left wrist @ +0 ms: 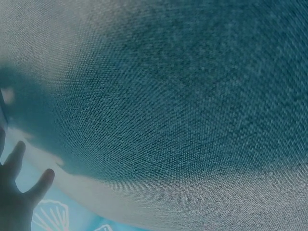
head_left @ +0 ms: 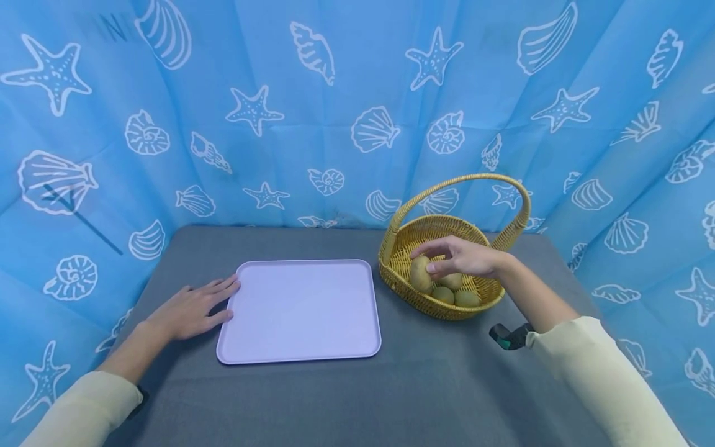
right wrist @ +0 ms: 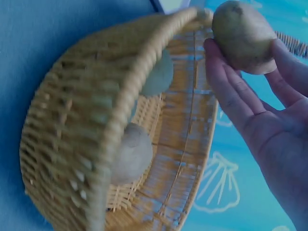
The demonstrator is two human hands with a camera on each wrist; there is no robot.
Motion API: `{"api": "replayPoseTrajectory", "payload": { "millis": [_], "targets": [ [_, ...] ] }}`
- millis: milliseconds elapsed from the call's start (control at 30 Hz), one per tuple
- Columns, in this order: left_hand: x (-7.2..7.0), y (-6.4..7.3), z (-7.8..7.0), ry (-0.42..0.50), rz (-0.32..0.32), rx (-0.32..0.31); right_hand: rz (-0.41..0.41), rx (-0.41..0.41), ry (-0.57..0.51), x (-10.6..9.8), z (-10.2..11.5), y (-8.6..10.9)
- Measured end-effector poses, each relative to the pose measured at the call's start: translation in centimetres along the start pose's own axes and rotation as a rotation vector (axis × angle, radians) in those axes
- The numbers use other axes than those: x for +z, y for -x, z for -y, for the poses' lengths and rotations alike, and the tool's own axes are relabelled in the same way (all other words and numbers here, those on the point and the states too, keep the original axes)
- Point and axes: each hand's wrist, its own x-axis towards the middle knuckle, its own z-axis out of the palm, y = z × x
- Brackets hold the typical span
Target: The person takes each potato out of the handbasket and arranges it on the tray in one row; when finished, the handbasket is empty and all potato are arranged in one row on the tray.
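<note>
My right hand (head_left: 466, 257) holds a tan potato (head_left: 421, 274) between thumb and fingers over the left part of a yellow wicker basket (head_left: 436, 308). In the right wrist view, the potato (right wrist: 243, 37) appears above the basket's rim (right wrist: 139, 82). A second potato (head_left: 454, 281) lies inside, beside two greenish-brown round items, one on the left (head_left: 444, 294) and one on the right (head_left: 467, 298), which look like kiwis. My left hand (head_left: 192, 310) is spread, its fingertips at the left edge of a pale lilac tray (head_left: 301, 310). The left wrist view catches only part of that hand (left wrist: 19, 192).
A grey cloth (head_left: 335, 397) covers the table. The basket's tall arched handle (head_left: 463, 179) rises behind my right hand. Blue curtains (head_left: 346, 81) printed with white shells and starfish surround the table at the back and sides. The tray stands left of the basket.
</note>
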Motion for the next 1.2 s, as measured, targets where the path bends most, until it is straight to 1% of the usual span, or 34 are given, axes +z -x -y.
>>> {"api": "replayPoseTrajectory", "payload": {
  "millis": [100, 233, 367, 567, 733, 900, 1000, 1067, 1200],
  "targets": [
    [0.1, 0.1, 0.0, 0.004, 0.000, -0.006, 0.005, -0.028, 0.029, 0.8, 0.4, -0.3],
    [0.0, 0.1, 0.1, 0.005, -0.002, -0.010, -0.007, -0.059, 0.078, 1.9, 1.0, -0.8],
    [0.0, 0.0, 0.1, 0.009, 0.000, -0.010, -0.023, -0.079, 0.092, 3.1, 1.6, -1.4],
    [0.2, 0.0, 0.1, 0.006, 0.006, -0.012, -0.028, -0.084, 0.033, 5.2, 2.6, -2.7],
    [0.4, 0.0, 0.2, 0.003, 0.004, -0.011, -0.015, -0.123, 0.001, 7.3, 3.1, -4.4],
    [0.3, 0.0, 0.2, 0.007, -0.006, -0.011, 0.006, -0.183, -0.027, 9.5, 3.3, -6.5],
    [0.3, 0.0, 0.3, 0.005, -0.003, -0.013, -0.012, -0.222, -0.041, 11.0, 3.2, -7.8],
    [0.4, 0.0, 0.3, 0.003, -0.002, -0.014, -0.027, -0.239, -0.073, 12.1, 3.0, -8.6],
    [0.3, 0.0, 0.2, -0.003, -0.010, -0.009, -0.059, -0.253, -0.137, 14.4, 2.6, -10.3]
  ]
}}
